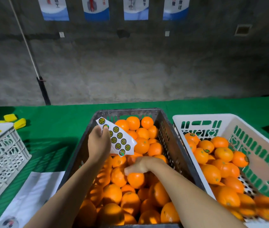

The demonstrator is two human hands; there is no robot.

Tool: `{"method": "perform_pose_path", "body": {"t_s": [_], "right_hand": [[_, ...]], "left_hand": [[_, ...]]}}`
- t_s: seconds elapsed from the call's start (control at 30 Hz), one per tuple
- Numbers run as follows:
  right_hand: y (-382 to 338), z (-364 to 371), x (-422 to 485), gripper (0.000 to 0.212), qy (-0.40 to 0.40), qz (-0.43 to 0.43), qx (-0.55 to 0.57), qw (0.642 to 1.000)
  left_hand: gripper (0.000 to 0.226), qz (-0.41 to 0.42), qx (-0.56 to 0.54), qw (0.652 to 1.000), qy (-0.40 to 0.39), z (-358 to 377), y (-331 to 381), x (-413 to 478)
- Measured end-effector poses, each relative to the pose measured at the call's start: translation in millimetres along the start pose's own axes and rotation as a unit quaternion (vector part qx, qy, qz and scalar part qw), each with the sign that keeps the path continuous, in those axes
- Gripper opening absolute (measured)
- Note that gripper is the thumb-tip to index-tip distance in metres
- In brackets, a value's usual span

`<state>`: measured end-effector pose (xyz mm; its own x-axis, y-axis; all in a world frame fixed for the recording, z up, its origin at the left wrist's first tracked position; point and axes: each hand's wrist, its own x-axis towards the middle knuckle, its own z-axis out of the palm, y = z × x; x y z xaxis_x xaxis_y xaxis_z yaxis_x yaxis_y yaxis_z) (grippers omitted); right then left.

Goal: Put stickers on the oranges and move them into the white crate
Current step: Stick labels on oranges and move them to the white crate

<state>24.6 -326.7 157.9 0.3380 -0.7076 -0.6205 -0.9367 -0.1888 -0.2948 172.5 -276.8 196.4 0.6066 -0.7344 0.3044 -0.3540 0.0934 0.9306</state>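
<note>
Right hand grips orange mid dark crate.

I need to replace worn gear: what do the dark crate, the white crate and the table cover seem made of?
Dark crate: looks like moulded plastic, matt and scuffed, with slotted walls. White crate: apparently glossy moulded plastic with cut-out patterns. Table cover: probably green fabric or felt, matt, no glare.
</note>
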Motion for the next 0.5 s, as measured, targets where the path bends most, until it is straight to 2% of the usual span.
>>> {"method": "perform_pose_path", "body": {"t_s": [0.03, 0.07, 0.13, 0.2, 0.3, 0.43, 0.5], "right_hand": [[-0.8, -2.5, 1.6, 0.075, 0.043, -0.022, 0.113, 0.992], [-3.4, -4.5, 3.7, 0.064, 0.079, -0.034, 0.237, 0.968], [-7.5, -13.1, 10.0, 0.057, 0.115, -0.031, 0.47, 0.875], [-3.9, -25.2, 13.9, 0.062, 0.113, 0.007, 0.629, 0.769], [15.8, -36.8, 12.6, 0.068, 0.071, 0.032, 0.793, 0.604], [29.6, -44.5, 4.3, 0.074, -0.006, -0.139, 0.933, 0.332], [32.7, -51.3, 3.7, 0.077, -0.011, -0.224, 0.944, 0.241]], "left_hand": [[0.035, 0.008, -0.004, 1.0, 0.015, 0.5, 0.3, -0.4], [0.036, 0.012, -0.009, 0.999, 0.035, 0.3, 0.1, -0.6], [0.037, 0.005, -0.018, 0.996, 0.093, -2.5, -0.5, 3.0], [0.036, -0.028, -0.049, 0.987, 0.152, -5.9, -1.2, 9.4], [0.035, -0.059, -0.069, 0.979, 0.182, -9.2, 0.4, 14.3], [0.035, -0.057, -0.065, 0.986, 0.145, -6.5, -0.4, 11.9], [0.032, -0.045, -0.048, 0.991, 0.118, -3.9, -1.4, 9.0]]}}
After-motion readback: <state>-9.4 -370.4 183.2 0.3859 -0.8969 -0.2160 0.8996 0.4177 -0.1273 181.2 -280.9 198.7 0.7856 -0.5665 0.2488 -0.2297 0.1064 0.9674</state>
